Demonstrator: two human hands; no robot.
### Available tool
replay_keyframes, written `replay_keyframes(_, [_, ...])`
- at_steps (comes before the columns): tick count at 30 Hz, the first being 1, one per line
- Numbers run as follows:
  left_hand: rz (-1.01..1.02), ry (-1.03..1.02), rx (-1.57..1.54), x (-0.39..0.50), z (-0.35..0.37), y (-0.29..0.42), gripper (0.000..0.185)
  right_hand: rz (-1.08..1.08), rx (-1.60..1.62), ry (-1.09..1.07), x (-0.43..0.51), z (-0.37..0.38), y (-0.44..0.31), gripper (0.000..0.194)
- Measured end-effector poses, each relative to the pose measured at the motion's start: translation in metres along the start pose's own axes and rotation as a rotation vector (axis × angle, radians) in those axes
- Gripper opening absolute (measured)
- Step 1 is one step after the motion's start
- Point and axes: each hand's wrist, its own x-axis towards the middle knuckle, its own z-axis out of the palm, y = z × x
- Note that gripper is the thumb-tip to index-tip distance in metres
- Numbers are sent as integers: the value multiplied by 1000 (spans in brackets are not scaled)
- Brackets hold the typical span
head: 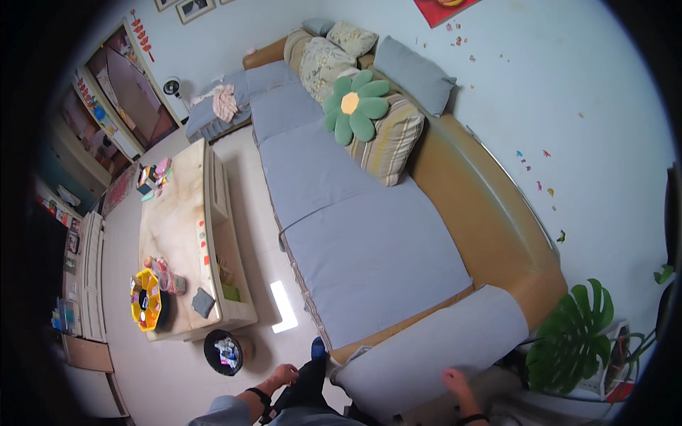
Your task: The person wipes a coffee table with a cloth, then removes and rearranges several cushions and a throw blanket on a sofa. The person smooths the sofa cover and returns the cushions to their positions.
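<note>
At the bottom, my left hand [286, 374] hangs over my dark trouser leg, its fingers loosely curled; whether they close fully is hard to see. My right hand [454, 379] is just over the grey cover on the sofa's near armrest [437, 351], fingers curled, with no object visible in it. Beyond stretches a tan sofa [479, 197] with grey seat covers [373, 255]. A green flower-shaped cushion [350, 104] leans on a striped pillow [391, 141]. Behind them are a grey pillow [413, 72] and floral pillows [326, 61].
Left of the sofa stands a marble-topped coffee table [178, 229] with a yellow snack tray [146, 301], plastic jars [173, 282] and a grey cloth [203, 303]. A black waste bin [224, 352] stands at its near end. A large-leaved plant [570, 341] is beside the armrest at right.
</note>
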Motion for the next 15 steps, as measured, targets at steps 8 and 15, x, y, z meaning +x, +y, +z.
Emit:
replay_keyframes(8, [44,-5,160,51,-76,12,26,307,-80,-200,-41,74,35,47])
replay_keyframes(15, [200,95,18,97,-207,84,26,156,530,-90,-79,160,-122,48])
